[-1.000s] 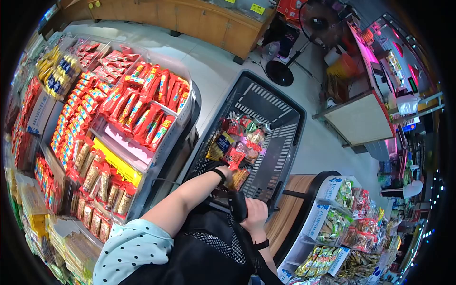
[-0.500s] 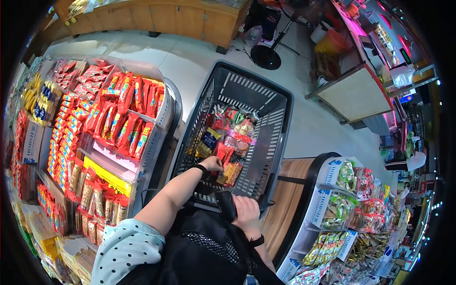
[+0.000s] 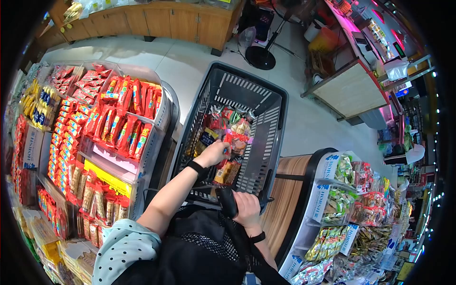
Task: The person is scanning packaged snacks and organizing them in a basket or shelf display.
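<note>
My left hand [image 3: 213, 154], with a black wristband, reaches into a dark grey shopping basket [image 3: 280, 111]. Its fingers are closed on a small red snack packet [image 3: 228, 139]. Around it lie a dark blue and yellow packet [image 3: 208, 137], clear bags of pale snacks [image 3: 241, 127] and a yellow-brown snack pack [image 3: 227, 173]. At the near end of the basket, my right hand [image 3: 247, 209] is wrapped round a black handle [image 3: 227, 203]; the palm side is hidden.
On the left stands a display shelf [image 3: 159, 111] filled with red snack packets [image 3: 114, 123]. A lower right shelf [image 3: 321, 199] carries bagged snacks. Ahead are a wooden cabinet [image 3: 183, 26] and a black fan base [image 3: 260, 58]. A counter [image 3: 351, 88] is at upper right.
My left hand has moved forward in the basket, and the red packet has shifted with it, uncovering more of the yellow-brown pack. My right hand keeps its hold on the handle.
</note>
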